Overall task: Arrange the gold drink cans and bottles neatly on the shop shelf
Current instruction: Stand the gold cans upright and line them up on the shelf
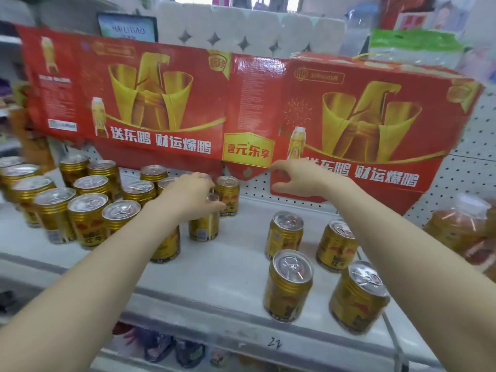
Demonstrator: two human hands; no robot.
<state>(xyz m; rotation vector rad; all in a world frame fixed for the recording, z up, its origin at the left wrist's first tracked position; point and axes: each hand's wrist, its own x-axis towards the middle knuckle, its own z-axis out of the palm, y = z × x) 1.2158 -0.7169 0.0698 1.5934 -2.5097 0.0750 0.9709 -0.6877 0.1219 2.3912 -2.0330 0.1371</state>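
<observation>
Over shelf (214, 280) front edge, grips top of gold can (202, 230) with left hand (188, 194); holds right hand (300, 178) loosely curled, empty, before red carton (375, 116).

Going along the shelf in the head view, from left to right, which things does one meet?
Crowded group of gold cans → left hand gripping a can → bare shelf → four loose cans → blurred bottles.

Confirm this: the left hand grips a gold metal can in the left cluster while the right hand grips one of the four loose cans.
Wrong about the right hand: the head view shows it empty, fingers loosely curled, in front of the red cardboard box. The left hand does grip a gold metal can.
</observation>
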